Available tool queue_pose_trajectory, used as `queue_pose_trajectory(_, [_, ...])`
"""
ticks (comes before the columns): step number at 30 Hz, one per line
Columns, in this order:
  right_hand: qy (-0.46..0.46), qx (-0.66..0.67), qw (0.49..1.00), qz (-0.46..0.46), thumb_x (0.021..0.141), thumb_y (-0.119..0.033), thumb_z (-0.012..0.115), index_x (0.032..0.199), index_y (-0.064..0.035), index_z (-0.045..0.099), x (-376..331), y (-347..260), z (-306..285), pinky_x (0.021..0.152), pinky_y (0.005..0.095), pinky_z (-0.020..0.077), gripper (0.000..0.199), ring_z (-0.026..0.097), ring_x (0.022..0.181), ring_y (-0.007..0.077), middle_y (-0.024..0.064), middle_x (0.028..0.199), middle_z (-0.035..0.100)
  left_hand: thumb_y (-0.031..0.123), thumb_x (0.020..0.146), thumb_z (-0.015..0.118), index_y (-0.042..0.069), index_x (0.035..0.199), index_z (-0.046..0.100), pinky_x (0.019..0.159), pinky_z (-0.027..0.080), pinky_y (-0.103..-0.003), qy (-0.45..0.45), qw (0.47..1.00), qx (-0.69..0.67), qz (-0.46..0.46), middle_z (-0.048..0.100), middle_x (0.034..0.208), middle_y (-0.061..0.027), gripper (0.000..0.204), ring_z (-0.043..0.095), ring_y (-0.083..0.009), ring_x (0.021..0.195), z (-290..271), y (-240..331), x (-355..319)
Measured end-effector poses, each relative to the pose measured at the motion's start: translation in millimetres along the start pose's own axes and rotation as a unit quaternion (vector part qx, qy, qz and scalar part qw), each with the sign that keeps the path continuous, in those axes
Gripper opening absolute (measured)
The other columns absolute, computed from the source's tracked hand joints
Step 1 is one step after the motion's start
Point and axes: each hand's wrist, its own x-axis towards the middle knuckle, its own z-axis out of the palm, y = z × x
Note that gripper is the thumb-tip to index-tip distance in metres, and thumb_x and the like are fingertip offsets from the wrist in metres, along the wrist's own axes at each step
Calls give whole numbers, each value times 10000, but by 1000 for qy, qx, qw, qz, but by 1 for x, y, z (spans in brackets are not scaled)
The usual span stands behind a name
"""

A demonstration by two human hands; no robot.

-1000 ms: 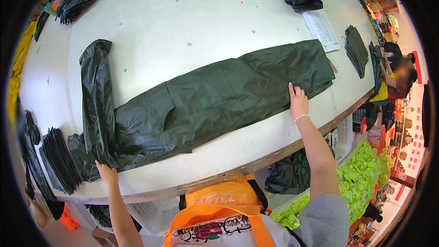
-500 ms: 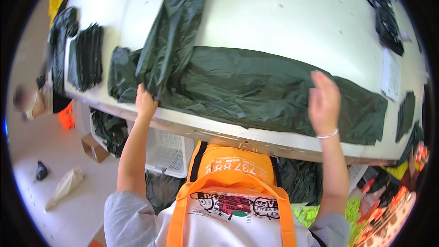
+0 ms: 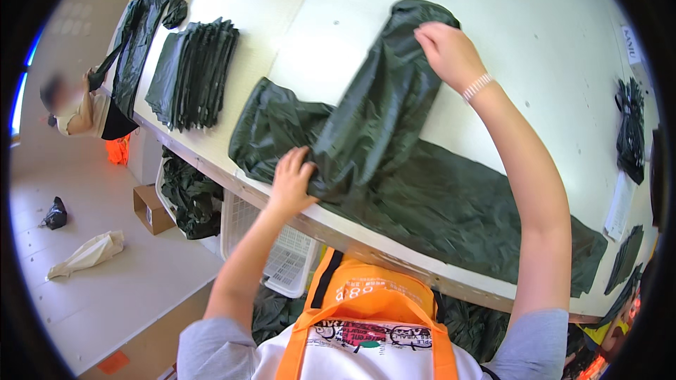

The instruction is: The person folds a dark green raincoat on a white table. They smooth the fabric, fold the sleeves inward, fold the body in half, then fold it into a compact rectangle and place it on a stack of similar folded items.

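Note:
A dark green garment [image 3: 465, 204] of thin, shiny fabric, like a raincoat, lies in a long folded band along the table's near edge. A sleeve-like strip [image 3: 380, 91] of it crosses the band near its left end and points away from me. My right hand [image 3: 447, 56] reaches to the strip's far end, its fingers bent and closed on the fabric there. Where strip and band meet, my left hand [image 3: 292, 179] rests on the cloth with its fingers apart. Part of the band is hidden under the strip.
On the white table [image 3: 535, 42], a stack of folded dark green pieces [image 3: 193, 74] stands at left. Dark bundled straps [image 3: 630, 130] lie at right. White baskets [image 3: 289, 257] sit below the near edge. A person [image 3: 88, 109] works at far left. A cardboard box [image 3: 151, 209] is on the floor.
My right hand has moved from the band's right part to the strip's far end. My left hand has spread on the cloth. The view has turned, and the strip now slants rightward.

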Motion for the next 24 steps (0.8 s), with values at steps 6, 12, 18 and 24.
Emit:
queue_pose_trajectory(6, [-49,-342,931,121,833,-112,502,922,-55,689,120,75,124,937,418,443,214,548,1111,309,194,1146,606,160,475,785,65,1113,531,1070,274,-476,-34,998,-56,-6,369,1383,-180,693,316,-370,1310,-7,0,13])
queue_pose_trajectory(12, [-293,-354,831,315,700,-273,665,1002,33,654,93,97,18,856,391,507,430,634,1007,325,236,1070,640,209,521,787,82,1113,534,1066,270,-464,-58,995,-80,-30,378,1384,-179,656,327,-355,1305,-12,-17,2])
queue_pose_trajectory(18, [-29,244,814,526,885,-246,572,914,-100,601,-133,175,-294,709,255,443,152,552,802,96,-18,863,586,241,573,776,108,1039,602,990,325,-466,-32,995,-71,67,499,1263,-116,515,418,-315,1204,-22,-37,11])
queue_pose_trajectory(24, [364,87,765,524,970,-263,451,1326,-13,453,-239,-234,-398,992,329,405,435,474,1211,199,96,1324,496,185,547,767,144,934,629,860,345,-395,143,948,-165,232,626,920,-11,413,578,-205,922,-58,-75,60])
